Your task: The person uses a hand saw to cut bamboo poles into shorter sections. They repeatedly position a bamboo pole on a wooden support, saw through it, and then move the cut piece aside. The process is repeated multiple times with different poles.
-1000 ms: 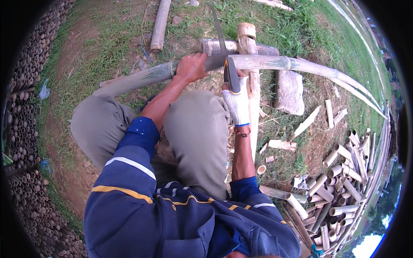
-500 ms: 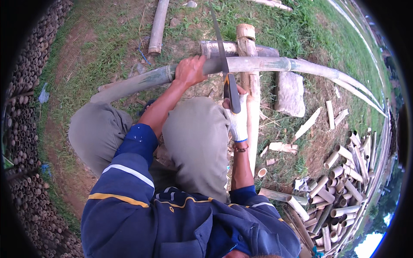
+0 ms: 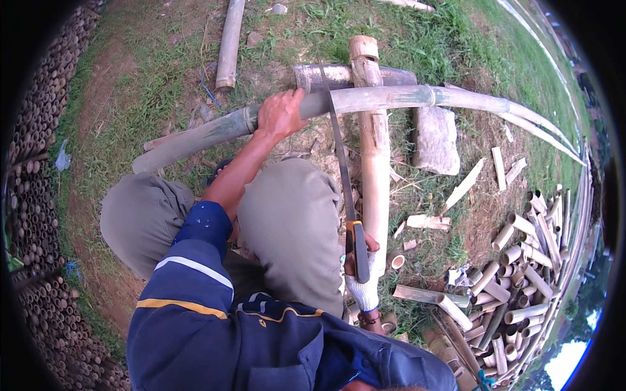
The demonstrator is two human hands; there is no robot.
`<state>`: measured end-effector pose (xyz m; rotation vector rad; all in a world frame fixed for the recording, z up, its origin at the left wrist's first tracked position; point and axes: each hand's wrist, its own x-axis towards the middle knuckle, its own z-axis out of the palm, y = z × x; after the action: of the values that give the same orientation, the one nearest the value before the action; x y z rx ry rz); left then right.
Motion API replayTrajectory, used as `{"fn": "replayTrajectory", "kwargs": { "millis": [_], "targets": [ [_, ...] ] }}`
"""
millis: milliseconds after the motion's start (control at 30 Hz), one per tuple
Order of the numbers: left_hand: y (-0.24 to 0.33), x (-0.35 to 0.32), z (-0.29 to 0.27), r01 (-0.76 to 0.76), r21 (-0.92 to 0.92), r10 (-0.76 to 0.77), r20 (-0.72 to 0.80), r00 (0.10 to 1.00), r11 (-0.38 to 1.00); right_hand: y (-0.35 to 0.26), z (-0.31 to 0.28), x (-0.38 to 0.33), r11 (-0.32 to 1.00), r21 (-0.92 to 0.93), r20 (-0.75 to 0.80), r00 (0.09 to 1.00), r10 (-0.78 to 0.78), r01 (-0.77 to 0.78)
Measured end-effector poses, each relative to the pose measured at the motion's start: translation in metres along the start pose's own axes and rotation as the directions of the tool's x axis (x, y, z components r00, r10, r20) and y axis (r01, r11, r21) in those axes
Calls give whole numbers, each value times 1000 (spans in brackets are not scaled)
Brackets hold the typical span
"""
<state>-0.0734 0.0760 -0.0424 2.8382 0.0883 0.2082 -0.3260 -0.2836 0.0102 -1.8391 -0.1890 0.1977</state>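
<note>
bamboo pole lies beyond the knees, across the wooden post near that post's notched far end. on the near side, i see the gloved right hand closed round the grip of the handsaw, by the post's left edge. the right knee is just left of the saw and, i judge, leaves little room there. the blade crosses the pole left of the post; from my end the pole looks whole, so i take the sawing as unfinished, though any cut's depth is hidden from me. the bare left hand is wrapped over the pole, near the blade. off to the right are a heap of short bamboo pieces, then pale wood scraps, then a blocky stone near the post's right edge. farthest, a dark log lies under the post's far end.
</note>
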Motion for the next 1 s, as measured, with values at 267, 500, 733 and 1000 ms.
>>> {"fn": "replayTrajectory", "kwargs": {
  "millis": [267, 500, 733, 1000],
  "targets": [
    [2, -1, -1, -52, -28, 50, -54, 997, 998, -9, 65, 195, 988, 58, -2, 989, -147, 146],
    [8, -3, -10, -14, -12, 15, 29, 999, 1000, -11, -16, -26, 894, 203, 48, 916, 399, -400],
    [-3, -10, 6, -25, -16, 24, -54, 998, 1000, -4, 46, 140, 996, -65, -19, 998, -65, 64],
    [4, 1, -12, -37, -32, 37, -9, 999, 999, -28, 61, 201, 995, 11, 9, 995, -98, 98]
  ]
}}
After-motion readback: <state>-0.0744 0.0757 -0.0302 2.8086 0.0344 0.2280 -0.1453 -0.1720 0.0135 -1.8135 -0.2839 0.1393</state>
